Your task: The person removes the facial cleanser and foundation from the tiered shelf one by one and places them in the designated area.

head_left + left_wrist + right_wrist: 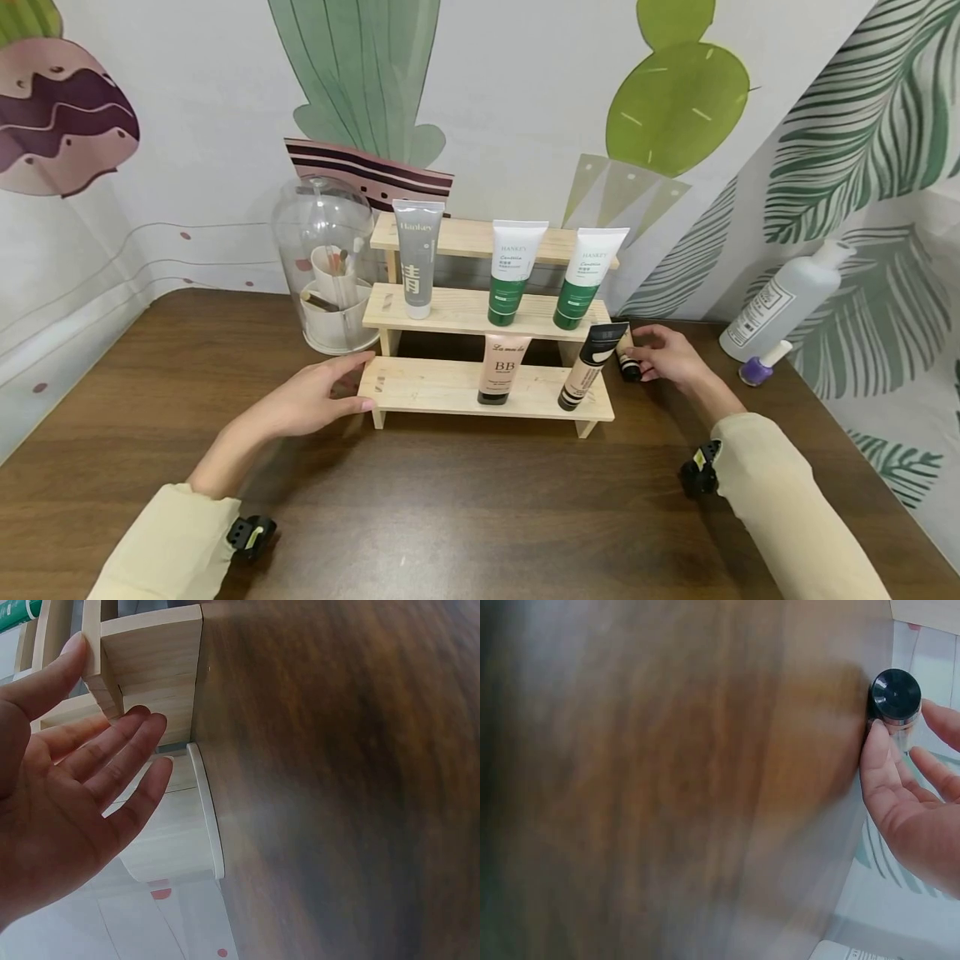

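A three-tier wooden stand of cosmetic tubes sits on a brown worktop. The small black-capped tube is on the worktop just beyond the stand's right end, near the upright dark-topped tube on the lowest tier. The person's right hand pinches it from the right side, thumb and fingers around it, so this is clearly the nearer hand. The tube appears to lie flat, its long axis running away from the person, the round black cap facing back toward them. At the opposite end, the left hand is loosely extended, thumb and fingertips touching the lowest tier's left edge.
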